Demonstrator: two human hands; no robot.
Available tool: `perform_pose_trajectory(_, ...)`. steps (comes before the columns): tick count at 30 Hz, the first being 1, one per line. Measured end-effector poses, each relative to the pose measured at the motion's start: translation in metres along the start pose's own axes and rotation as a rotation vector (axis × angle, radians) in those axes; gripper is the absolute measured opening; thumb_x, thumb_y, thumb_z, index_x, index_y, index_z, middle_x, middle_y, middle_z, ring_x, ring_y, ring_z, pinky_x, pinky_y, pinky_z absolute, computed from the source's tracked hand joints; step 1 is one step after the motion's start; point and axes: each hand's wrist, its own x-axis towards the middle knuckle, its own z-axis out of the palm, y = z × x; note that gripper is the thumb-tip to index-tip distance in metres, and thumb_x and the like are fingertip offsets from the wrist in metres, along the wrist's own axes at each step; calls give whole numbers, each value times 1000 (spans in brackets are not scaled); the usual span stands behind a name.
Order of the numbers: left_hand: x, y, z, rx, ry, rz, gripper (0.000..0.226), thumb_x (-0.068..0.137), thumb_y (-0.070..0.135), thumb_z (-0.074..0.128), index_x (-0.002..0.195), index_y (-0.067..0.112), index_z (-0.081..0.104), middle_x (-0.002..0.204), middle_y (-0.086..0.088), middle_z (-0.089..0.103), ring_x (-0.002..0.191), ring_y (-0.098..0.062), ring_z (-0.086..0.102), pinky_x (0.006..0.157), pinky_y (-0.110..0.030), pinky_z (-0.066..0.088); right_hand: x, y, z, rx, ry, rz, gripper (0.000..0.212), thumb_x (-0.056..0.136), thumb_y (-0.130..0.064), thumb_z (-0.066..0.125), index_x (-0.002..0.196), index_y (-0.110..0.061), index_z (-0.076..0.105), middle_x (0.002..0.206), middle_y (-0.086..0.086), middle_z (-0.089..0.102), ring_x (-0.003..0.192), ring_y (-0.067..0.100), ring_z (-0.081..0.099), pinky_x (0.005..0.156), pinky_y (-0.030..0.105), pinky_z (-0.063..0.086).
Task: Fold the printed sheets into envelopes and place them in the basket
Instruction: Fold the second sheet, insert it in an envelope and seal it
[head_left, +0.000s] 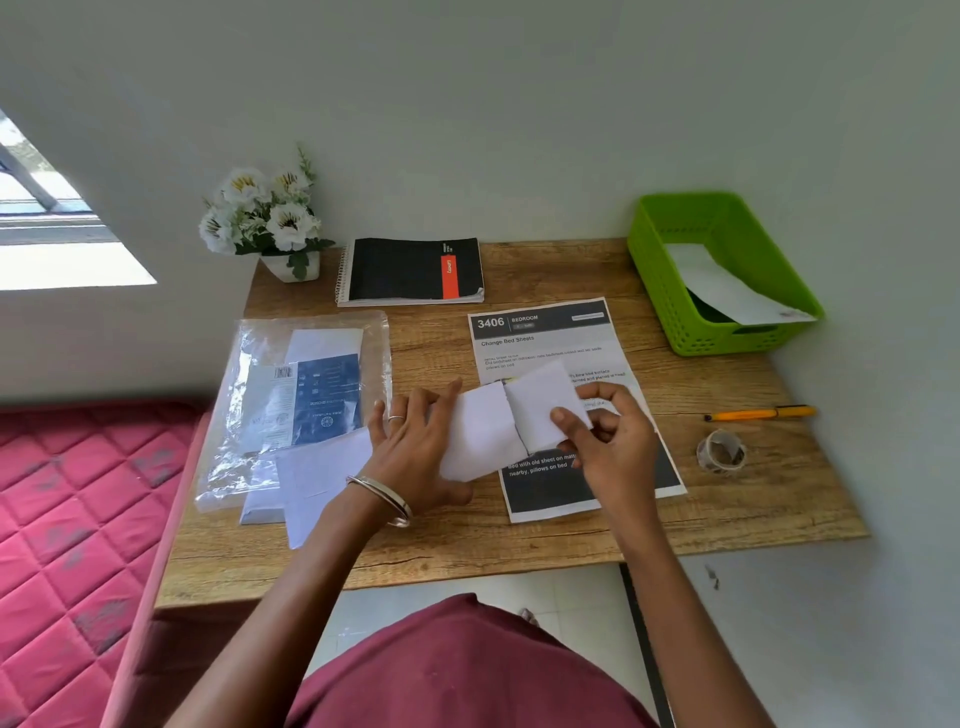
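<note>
The desk (519, 540) carries the whole job, and judged from it the task is partly done. At its far right corner the green basket (670, 291) already holds 1 folded white piece (727, 291), leaning inside against the near wall; it looks like a finished envelope, though I cannot tell how it is sealed.

On the left lies a clear plastic packet (291, 395) with more white paper in it and loose white sheets (311, 483) just beside it, so stock is left to fold. In the middle lies 1 printed sheet (540, 338), flat and unfolded, headed 3406.

Over that sheet the sheet in work (488, 431) is mid-fold, its blank side up. The left hand (415, 452) presses its left part flat with straight, spread fingers, gripping nothing. The right hand (608, 441) has its thumb and curled fingers pinching the right flap, which is lifted and tilted over a crease.

So I judge: 1 envelope in, 1 in hand with its folds unfinished, at least 1 printed sheet untouched. A tape roll (721, 451) and an orange pen (761, 413) wait at the right, near each other, probably for closing.
</note>
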Motion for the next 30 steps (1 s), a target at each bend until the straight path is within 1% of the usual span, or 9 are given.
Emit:
perform_pose_trajectory(4, 0, 1, -1, -3, -2, 8, 119, 60, 54, 72, 147, 22, -3, 128, -4, 26, 123, -25, 21, 112, -54, 2, -6, 9, 11, -198, -13, -138, 17, 87, -30, 65, 102, -22, 66, 83, -4, 67, 77, 4, 61, 60, 14, 47)
perform_pose_trajectory(7, 1, 3, -1, 7, 6, 15, 119, 59, 55, 71, 147, 21, -3, 127, -4, 27, 120, -24, 22, 111, -53, 7, -9, 14, 17, -269, -76, -223, 29, 87, -41, 58, 104, -21, 70, 99, -5, 58, 94, 7, 53, 64, 13, 47)
perform_pose_trajectory(13, -1, 6, 0, 9, 35, 52, 120, 58, 60, 64, 147, 19, -5, 125, -5, 28, 119, -24, 24, 109, -47, 10, -9, 11, 22, -290, -276, -92, 43, 73, -73, 48, 96, -41, 67, 128, -7, 37, 116, 11, 27, 86, 22, 48)
perform_pose_trajectory(15, -2, 9, -1, 9, 31, 64, 119, 58, 61, 61, 147, 19, -7, 126, -5, 27, 120, -24, 23, 108, -46, 10, -8, 7, 22, -328, -351, -42, 57, 70, -77, 47, 103, -36, 69, 136, -8, 32, 123, 10, 22, 96, 24, 40)
perform_pose_trajectory(18, -3, 11, -2, 4, 25, 59, 121, 62, 58, 67, 146, 19, -10, 129, -6, 24, 122, -23, 19, 110, -46, 9, -4, 2, 21, -394, -432, 36, 58, 70, -63, 54, 110, -24, 69, 142, -7, 26, 128, 11, 18, 102, 30, 33)
perform_pose_trajectory(20, -4, 10, -3, 7, 24, 54, 122, 63, 59, 68, 146, 19, -12, 130, -6, 23, 122, -22, 18, 110, -45, 9, -4, -1, 18, -334, -467, 63, 49, 70, -58, 61, 107, -27, 69, 141, -8, 31, 128, 9, 26, 99, 31, 40)
perform_pose_trajectory(24, -3, 12, -4, -10, -25, 48, 127, 58, 72, 65, 146, 22, -13, 131, -4, 25, 120, -21, 22, 106, -45, 18, -7, -3, 13, -25, -372, 99, 24, 77, -21, 76, 100, -26, 69, 107, -2, 66, 96, 15, 64, 71, 28, 57)
perform_pose_trajectory(27, 2, 17, -8, -172, -6, -3, 96, 75, 57, 64, 147, 28, 8, 133, -2, 39, 118, -22, 34, 98, -40, 26, -7, -2, 12, 82, -175, 94, 35, 78, -4, 74, 105, -21, 62, 95, 2, 70, 73, 19, 65, 55, 30, 56)
perform_pose_trajectory(30, 6, 18, -12, -415, 145, -46, 53, 87, 31, 60, 137, 24, 42, 119, -3, 60, 102, -20, 54, 84, -31, 41, -6, -2, 11, 166, -75, 86, 48, 78, -2, 74, 116, -19, 51, 94, 6, 69, 72, 20, 69, 57, 34, 57)
